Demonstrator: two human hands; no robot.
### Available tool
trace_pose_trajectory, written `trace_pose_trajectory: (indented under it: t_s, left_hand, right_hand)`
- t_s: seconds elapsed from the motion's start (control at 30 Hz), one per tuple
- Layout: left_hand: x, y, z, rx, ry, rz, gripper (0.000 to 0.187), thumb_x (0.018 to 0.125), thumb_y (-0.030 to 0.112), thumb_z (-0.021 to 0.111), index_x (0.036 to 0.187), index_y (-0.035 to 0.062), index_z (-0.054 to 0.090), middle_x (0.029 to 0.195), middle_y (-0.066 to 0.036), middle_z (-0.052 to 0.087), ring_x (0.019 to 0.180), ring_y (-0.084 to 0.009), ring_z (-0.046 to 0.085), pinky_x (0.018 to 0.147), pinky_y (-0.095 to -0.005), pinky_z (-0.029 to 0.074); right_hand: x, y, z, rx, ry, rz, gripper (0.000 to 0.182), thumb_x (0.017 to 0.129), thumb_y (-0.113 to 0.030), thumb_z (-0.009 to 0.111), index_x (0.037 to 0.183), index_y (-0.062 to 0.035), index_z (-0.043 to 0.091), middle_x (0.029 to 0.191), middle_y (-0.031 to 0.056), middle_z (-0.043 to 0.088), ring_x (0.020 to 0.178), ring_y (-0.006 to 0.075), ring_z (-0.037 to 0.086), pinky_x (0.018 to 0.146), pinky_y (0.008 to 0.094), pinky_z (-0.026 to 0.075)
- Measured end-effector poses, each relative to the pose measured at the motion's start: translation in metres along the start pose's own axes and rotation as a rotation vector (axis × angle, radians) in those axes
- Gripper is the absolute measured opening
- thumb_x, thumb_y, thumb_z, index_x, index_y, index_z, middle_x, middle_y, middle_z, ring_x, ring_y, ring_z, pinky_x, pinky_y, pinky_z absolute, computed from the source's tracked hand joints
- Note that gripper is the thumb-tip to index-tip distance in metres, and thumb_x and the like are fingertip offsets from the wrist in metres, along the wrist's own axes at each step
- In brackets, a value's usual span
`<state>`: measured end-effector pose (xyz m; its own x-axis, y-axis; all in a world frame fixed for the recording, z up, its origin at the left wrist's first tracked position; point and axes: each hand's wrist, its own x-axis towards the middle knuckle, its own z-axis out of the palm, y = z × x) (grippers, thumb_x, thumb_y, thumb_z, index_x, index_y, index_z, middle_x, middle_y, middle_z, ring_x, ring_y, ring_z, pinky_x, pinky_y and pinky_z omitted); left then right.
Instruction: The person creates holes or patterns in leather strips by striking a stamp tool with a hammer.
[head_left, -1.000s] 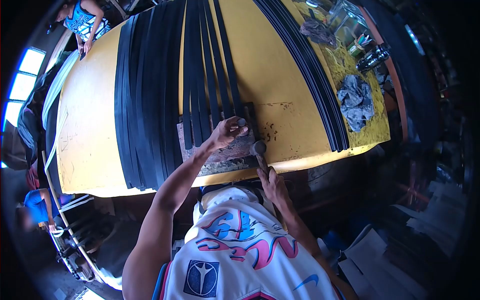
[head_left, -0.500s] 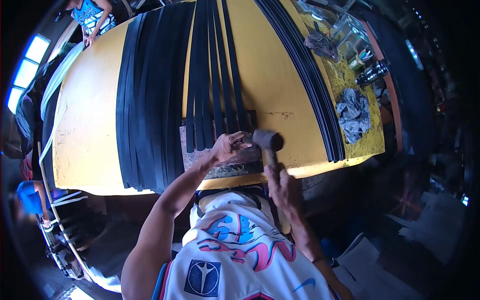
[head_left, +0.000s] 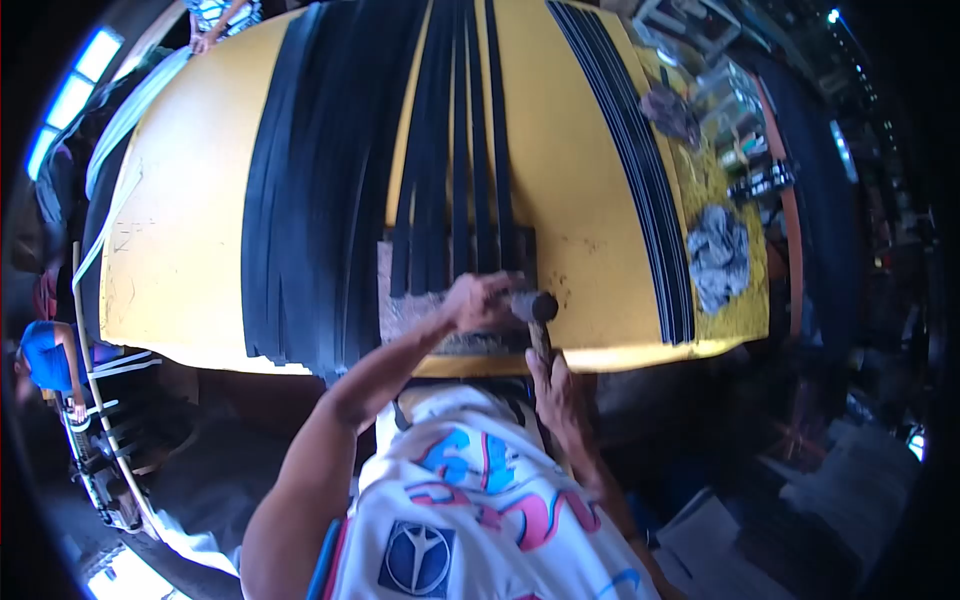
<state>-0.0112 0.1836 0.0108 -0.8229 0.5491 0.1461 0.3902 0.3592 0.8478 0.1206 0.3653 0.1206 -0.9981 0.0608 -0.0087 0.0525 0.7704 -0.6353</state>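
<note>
My right hand (head_left: pixel 556 390) is wrapped round the wooden handle of a hammer (head_left: pixel 541 308). Its dark, thick head is right beside the fingers of my left hand (head_left: pixel 480 300). Those fingers are closed in a pinch over a worn brown block (head_left: pixel 405 278); what they hold is blurred and partly hidden by the hammer head. Several narrow black strips (head_left: pixel 430 200) run down the table, with their near ends lying on the block. The rightmost strips end close to my left fingers.
A wide bundle of black strips (head_left: pixel 315 190) covers the left part of the yellow table (head_left: pixel 180 250). Narrower black strips (head_left: pixel 640 180) lie along its right side, near a crumpled grey cloth (head_left: pixel 720 260). One person's hands (head_left: pixel 205 40) are at the far left edge; another person (head_left: pixel 50 355) is lower left.
The hammer head has come down lower, beside my left fingers, and my right hand has dropped slightly. The whole view has shifted, so the strips and block appear further right.
</note>
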Motion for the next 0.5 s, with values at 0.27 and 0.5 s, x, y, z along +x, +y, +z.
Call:
trace_pose_trajectory:
  t_s: [0.27, 0.5]
  left_hand:
    - [0.007, 0.03, 0.073, -0.587, -0.148, -0.238, 0.038, 0.092, 0.033, 0.068, 0.108, -0.0012, 0.063, 0.081, -0.005, 0.069, 0.078, -0.0144, 0.065, 0.072, -0.0302, 0.053]
    - [0.062, 0.019, 0.165, -0.186, -0.221, -0.11, 0.031, 0.087, 0.033, 0.065, 0.08, 0.0026, 0.065, 0.075, -0.02, 0.063, 0.07, -0.0373, 0.063, 0.065, -0.0464, 0.048]
  right_hand:
    - [0.023, 0.115, -0.022, -0.124, -0.102, 0.475, 0.056, 0.097, -0.057, 0.045, 0.095, -0.0012, 0.054, 0.078, 0.0284, 0.064, 0.078, 0.0496, 0.062, 0.063, 0.0535, 0.047]
    - [0.078, 0.205, -0.02, -0.141, 0.112, 0.388, 0.041, 0.092, -0.043, 0.058, 0.113, -0.0086, 0.052, 0.094, 0.0202, 0.068, 0.086, 0.0429, 0.066, 0.071, 0.0529, 0.052]
